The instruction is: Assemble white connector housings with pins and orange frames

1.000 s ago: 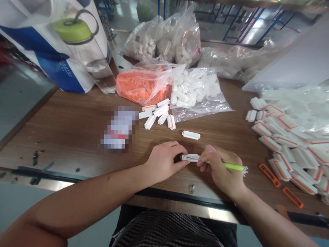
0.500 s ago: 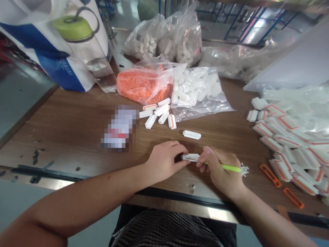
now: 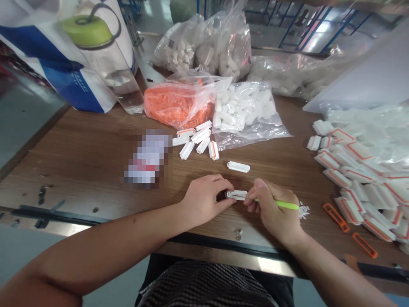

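Note:
My left hand (image 3: 206,198) is curled on the wooden table (image 3: 79,166), pinching one end of a small white plastic piece (image 3: 237,195). My right hand (image 3: 275,213) grips a thin green tool (image 3: 286,205) like a pen, its tip meeting the other end of that piece. Another white piece (image 3: 238,166) lies loose just beyond my hands. Several white pieces, some with orange trim (image 3: 198,141), lie in a small cluster farther back.
A bag of orange parts (image 3: 174,104) and a bag of white parts (image 3: 246,108) sit at the centre back. Stacked white-and-orange pieces (image 3: 358,170) fill the right side, with loose orange frames (image 3: 335,216) near them. A green-lidded bottle (image 3: 105,59) and a blue-white bag (image 3: 54,64) stand back left.

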A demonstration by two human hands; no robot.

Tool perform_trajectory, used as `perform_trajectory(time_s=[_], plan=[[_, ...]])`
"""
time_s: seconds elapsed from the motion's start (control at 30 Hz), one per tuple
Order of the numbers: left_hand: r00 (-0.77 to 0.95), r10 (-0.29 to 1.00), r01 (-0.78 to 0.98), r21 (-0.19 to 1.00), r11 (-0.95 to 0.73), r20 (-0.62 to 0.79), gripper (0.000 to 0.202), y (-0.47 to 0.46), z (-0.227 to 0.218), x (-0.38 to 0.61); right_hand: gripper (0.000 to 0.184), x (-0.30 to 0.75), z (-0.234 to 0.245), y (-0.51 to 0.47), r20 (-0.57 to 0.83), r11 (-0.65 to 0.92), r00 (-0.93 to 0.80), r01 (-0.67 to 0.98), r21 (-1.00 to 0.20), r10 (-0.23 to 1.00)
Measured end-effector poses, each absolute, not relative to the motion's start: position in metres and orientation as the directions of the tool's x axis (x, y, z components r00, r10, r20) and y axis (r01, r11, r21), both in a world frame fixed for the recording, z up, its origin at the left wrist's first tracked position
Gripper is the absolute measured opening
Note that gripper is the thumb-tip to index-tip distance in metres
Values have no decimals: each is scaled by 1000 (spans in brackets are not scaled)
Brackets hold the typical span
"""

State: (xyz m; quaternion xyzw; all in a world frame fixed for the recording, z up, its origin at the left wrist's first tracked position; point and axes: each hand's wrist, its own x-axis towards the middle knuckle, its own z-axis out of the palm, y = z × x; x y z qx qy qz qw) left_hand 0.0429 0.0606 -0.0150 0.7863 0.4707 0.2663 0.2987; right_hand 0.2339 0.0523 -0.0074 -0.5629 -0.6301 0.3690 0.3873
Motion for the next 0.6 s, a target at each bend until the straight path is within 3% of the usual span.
perform_trajectory(time_s=[0.6], plan=[[411,902,593,714,-372,128,12,61,-16,43,48,234,-1,52,91,119,-91,373,-920,992]])
